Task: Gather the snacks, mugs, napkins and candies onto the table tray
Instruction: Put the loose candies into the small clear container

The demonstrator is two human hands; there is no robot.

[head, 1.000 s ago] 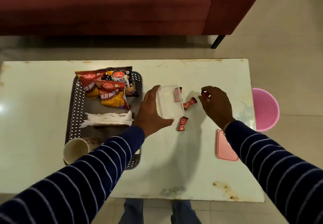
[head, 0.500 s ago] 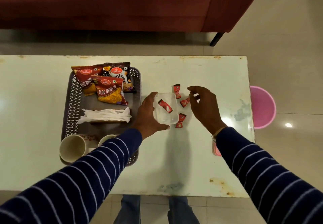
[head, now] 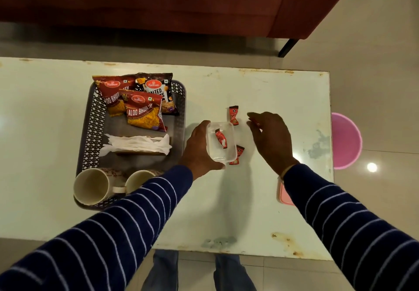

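A perforated grey tray (head: 90,132) on the left of the table holds three snack packets (head: 144,113), white napkins (head: 138,145) and two mugs (head: 90,185) lying on their sides. My left hand (head: 199,150) grips a small clear container (head: 223,152) just right of the tray, with one red candy (head: 221,138) inside it. A second candy (head: 233,115) lies on the table behind the container. A third candy (head: 238,154) peeks out at the container's right edge. My right hand (head: 269,138) hovers right of the container, fingers pinched on a candy they hide.
A pink lid (head: 283,196) lies on the table (head: 249,211) under my right sleeve. A pink bin (head: 347,141) stands on the floor off the table's right edge. A red sofa (head: 158,0) runs along the far side.
A candy went from my right hand into the container. My right hand then closed over the candy beside the container, which no longer lies on the table.
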